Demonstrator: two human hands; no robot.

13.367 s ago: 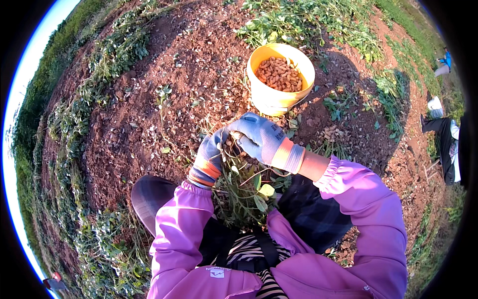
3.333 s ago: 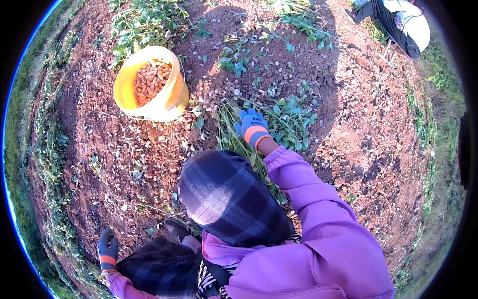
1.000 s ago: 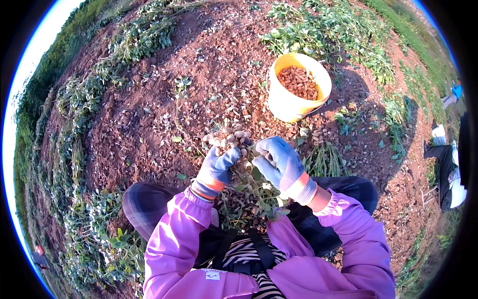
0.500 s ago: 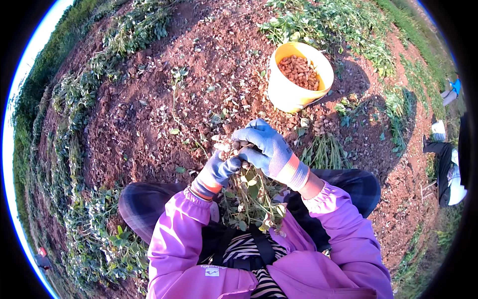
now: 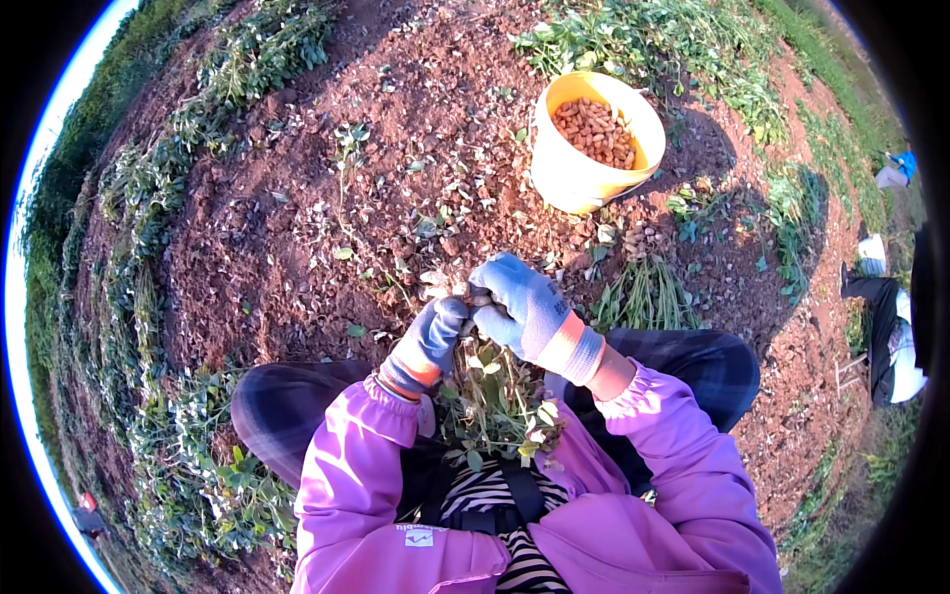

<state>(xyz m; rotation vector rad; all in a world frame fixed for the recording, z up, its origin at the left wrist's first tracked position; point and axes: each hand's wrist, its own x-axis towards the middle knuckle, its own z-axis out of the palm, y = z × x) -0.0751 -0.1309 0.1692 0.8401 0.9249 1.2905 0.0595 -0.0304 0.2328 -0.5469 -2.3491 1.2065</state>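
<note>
Both my hands wear blue-grey work gloves with orange bands and meet in front of my lap. My left hand (image 5: 427,345) is closed around the root end of a peanut plant (image 5: 495,396), whose leafy stems hang down onto my lap. Right beside it, my right hand (image 5: 526,312) is closed with thumb and fingers pinching at the same root end. Pale peanut pods (image 5: 441,285) stick out beyond my left fingertips. What exactly lies between the right fingers is mostly hidden. A yellow-white bucket (image 5: 564,180) holding peanuts (image 5: 596,132) stands ahead, slightly right.
Reddish soil (image 5: 267,267) strewn with dry leaves surrounds me. Pulled plants (image 5: 645,299) lie by my right knee, with a few pods at their far end. Rows of green plants (image 5: 148,436) run along the left. At the far right edge are other people and a white bucket (image 5: 871,254).
My right hand has shifted slightly left and down, its fingers closing in against the left hand. The dark pods seen between the hands are now mostly covered.
</note>
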